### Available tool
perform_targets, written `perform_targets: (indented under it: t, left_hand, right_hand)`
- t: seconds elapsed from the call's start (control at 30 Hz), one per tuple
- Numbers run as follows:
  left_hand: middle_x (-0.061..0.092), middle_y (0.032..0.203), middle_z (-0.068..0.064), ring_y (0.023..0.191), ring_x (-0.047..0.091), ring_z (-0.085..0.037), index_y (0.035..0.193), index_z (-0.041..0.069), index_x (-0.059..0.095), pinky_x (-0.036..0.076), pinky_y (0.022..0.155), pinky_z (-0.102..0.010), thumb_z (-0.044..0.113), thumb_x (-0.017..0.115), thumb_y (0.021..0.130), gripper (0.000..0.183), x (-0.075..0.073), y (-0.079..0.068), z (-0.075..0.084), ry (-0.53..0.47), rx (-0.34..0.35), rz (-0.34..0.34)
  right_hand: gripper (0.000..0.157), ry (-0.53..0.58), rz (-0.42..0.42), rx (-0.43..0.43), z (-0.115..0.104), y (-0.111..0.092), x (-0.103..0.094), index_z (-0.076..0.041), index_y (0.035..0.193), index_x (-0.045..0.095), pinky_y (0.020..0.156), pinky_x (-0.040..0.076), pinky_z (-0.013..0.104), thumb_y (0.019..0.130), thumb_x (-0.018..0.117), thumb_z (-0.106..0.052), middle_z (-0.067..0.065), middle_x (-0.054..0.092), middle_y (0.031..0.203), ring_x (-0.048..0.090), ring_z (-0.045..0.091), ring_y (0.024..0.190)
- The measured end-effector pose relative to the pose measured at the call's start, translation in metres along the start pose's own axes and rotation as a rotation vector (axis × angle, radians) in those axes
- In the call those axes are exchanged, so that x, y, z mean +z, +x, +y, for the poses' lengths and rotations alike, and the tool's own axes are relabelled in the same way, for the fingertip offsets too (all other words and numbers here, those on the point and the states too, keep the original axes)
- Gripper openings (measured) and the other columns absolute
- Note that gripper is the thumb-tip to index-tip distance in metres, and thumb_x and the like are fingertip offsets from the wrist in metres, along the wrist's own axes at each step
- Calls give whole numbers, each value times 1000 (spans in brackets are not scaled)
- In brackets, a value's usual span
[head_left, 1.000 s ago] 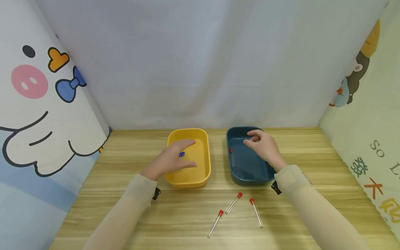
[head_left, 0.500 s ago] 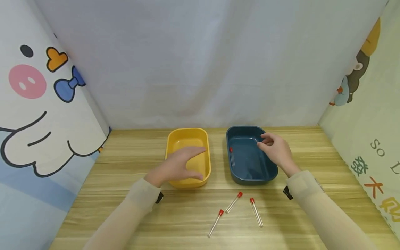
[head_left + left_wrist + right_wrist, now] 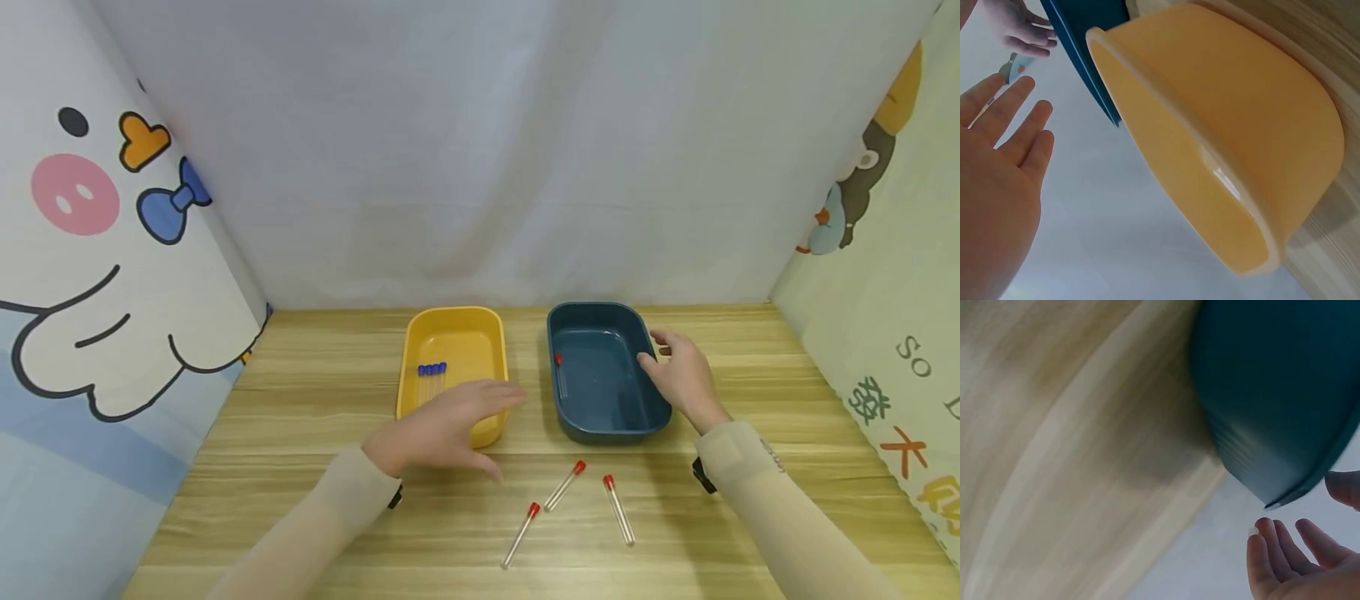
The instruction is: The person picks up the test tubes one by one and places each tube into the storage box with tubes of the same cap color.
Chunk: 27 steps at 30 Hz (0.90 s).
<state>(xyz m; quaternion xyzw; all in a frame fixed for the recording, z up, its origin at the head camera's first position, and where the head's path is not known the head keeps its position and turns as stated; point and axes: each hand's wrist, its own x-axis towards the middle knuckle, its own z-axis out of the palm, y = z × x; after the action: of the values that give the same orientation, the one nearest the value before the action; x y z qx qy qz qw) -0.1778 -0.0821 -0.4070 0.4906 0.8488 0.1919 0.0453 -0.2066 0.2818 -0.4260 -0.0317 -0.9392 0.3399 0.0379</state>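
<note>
In the head view, my left hand (image 3: pixel 450 423) hovers with fingers spread over the near right corner of a yellow box (image 3: pixel 491 333), holding nothing. The left wrist view shows that palm (image 3: pixel 1000 194) apart from the box. Several blue-capped tubes (image 3: pixel 432 379) lie side by side in the yellow box, partly hidden by the hand. My right hand (image 3: pixel 686 379) is beside the right rim of a dark blue box (image 3: pixel 607 417), its thumb near the rim; whether it touches cannot be told. One red-capped tube (image 3: pixel 561 377) lies along the left wall inside the blue box.
Three more red-capped tubes lie loose on the wooden table (image 3: pixel 300 500) before the boxes: one on the left (image 3: pixel 519 537), a middle tube (image 3: pixel 564 487) and a right tube (image 3: pixel 619 511). A pale curtain (image 3: pixel 450 167) stands behind, with printed cloths at both sides.
My left hand has moved right and nearer, off the middle of the yellow box, uncovering the blue caps. My right hand has moved right, from above the blue box to its right rim.
</note>
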Motion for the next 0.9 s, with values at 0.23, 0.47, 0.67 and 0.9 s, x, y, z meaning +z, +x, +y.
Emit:
perform_targets:
  t: [0.23, 0.47, 0.67, 0.9]
  left_hand:
    - [42, 165, -5, 153, 40, -25, 159, 10, 40, 34, 127, -40, 40, 92, 75, 103, 5, -3, 15, -102, -30, -111]
    - [37, 167, -3, 154, 38, -20, 160, 12, 37, 33, 127, -35, 44, 92, 73, 109, 18, -8, 22, -126, -10, -203]
    - [40, 166, -3, 153, 40, -19, 160, 11, 38, 32, 127, -31, 45, 92, 71, 110, 29, -9, 26, -121, 2, -259]
    - [39, 167, 1, 152, 41, -16, 161, 12, 37, 34, 126, -30, 45, 93, 72, 110, 46, -13, 28, -108, -40, -330]
  right_hand:
    - [57, -1, -13, -6, 11, 1, 9, 10, 150, 43, 107, 48, 61, 103, 58, -18, 35, 47, 148, 52, 51, 131]
    - [56, 17, -5, -16, 15, 3, 15, 8, 151, 42, 106, 48, 61, 103, 58, -17, 34, 46, 149, 52, 50, 130]
    - [60, 19, -1, -11, 17, 5, 19, 9, 153, 39, 106, 48, 62, 104, 58, -18, 35, 46, 146, 52, 50, 129]
    - [62, 13, 0, 0, 20, 6, 26, 9, 156, 33, 112, 42, 65, 104, 56, -18, 37, 39, 153, 46, 53, 136]
